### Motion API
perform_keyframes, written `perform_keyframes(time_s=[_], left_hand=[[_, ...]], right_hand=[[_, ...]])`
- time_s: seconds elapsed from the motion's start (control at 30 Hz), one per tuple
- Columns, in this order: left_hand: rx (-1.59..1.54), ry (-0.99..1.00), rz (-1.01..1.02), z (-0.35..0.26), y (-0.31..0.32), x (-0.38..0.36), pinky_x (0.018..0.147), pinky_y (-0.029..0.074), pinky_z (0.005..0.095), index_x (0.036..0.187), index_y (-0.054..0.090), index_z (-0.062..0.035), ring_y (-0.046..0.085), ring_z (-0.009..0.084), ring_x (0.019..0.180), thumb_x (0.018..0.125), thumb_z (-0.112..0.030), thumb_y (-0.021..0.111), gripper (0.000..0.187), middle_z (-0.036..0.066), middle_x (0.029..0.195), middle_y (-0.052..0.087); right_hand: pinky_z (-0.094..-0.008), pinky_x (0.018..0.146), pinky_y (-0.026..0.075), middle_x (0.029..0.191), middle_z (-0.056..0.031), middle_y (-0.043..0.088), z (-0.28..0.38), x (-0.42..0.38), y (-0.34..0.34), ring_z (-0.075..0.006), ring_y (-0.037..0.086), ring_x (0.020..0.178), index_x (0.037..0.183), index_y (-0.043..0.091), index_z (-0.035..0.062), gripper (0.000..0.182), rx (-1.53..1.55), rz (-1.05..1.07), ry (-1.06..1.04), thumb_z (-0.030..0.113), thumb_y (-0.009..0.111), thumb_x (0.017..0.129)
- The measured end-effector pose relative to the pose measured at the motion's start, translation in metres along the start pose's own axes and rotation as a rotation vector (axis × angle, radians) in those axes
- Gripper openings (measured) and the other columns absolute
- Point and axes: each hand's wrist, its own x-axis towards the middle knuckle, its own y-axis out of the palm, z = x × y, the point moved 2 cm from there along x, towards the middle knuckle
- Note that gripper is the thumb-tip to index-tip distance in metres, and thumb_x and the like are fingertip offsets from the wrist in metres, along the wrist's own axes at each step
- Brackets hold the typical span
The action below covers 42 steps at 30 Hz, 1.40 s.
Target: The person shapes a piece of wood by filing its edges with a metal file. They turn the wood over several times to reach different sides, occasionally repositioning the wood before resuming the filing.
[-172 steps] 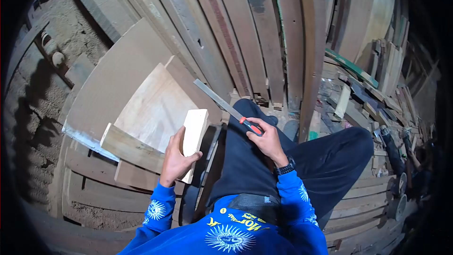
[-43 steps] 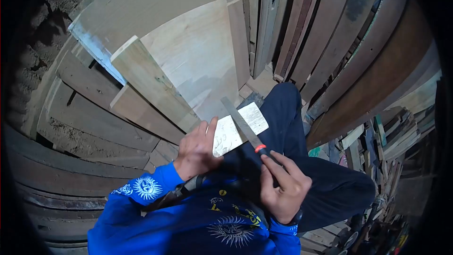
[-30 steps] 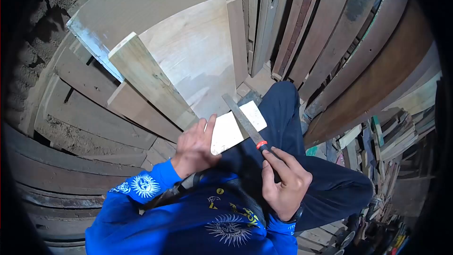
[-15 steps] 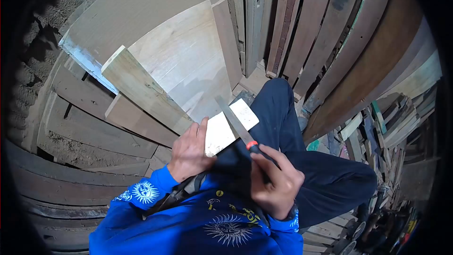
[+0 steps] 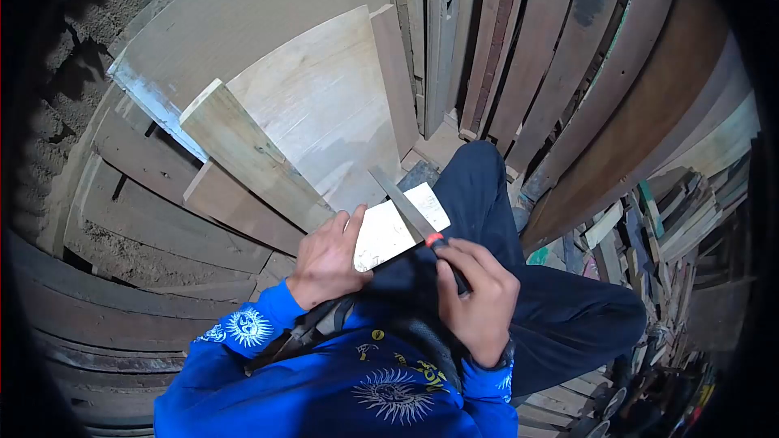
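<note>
My right hand is closed around the black and red handle of a flat metal file. The file's long grey blade slants up and left across a small pale board, which looks bright white under the light. My left hand grips this board at its left end, thumb and fingers pressed to it. The board rests over my lap, against the dark trousers. The part of the board under my left palm is hidden, and so is most of the handle inside my right hand.
A broad pale plywood sheet leans in front of me, with a narrow plank at its left. Tall boards stand upright at the right. A heap of wood offcuts lies at the far right, with cluttered tools below it.
My right hand and the file have shifted slightly over the board, the red collar now a little higher. My left hand keeps its hold on the board, almost unmoved.
</note>
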Motion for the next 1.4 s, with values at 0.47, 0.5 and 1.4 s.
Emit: perform_keyframes(time_s=[0.47, 0.5, 1.4], left_hand=[[0.007, -0.081, 0.017, -0.005, -0.001, 0.002, 0.097, 0.055, 0.05, 0.16, 0.038, -0.0005, 0.065, 0.0438, 0.116, 0.069, -0.028, 0.087, 0.107, 0.022, 0.126, 0.061], [0.008, -0.074, 0.012, -0.006, -0.001, 0.003, 0.097, 0.055, 0.05, 0.16, 0.038, -0.0005, 0.065, 0.0438, 0.116, 0.069, -0.028, 0.087, 0.107, 0.022, 0.126, 0.061], [0.002, -0.045, -0.098, -0.005, 0.007, 0.001, 0.086, 0.058, 0.0492, 0.156, 0.041, 0.0025, 0.066, 0.0415, 0.107, 0.069, -0.024, 0.086, 0.102, 0.021, 0.116, 0.06]], right_hand=[[-0.0425, 0.08, 0.062, 0.104, -0.0123, 0.079, -0.006, 0.009, -0.004, -0.0351, 0.077, 0.086, 0.107, 0.081, 0.0076, 0.018, 0.007, 0.01, 0.037, 0.01, 0.076, 0.09], [-0.0453, 0.082, 0.061, 0.106, -0.0114, 0.079, -0.009, 0.01, 0.006, -0.0362, 0.076, 0.086, 0.109, 0.081, 0.0089, 0.019, -0.052, 0.081, 0.071, 0.013, 0.074, 0.092], [-0.0487, 0.086, 0.059, 0.107, -0.0076, 0.081, -0.014, 0.004, 0.02, -0.0316, 0.078, 0.086, 0.119, 0.081, 0.0136, 0.03, 0.024, 0.069, 0.035, 0.012, 0.078, 0.089]])
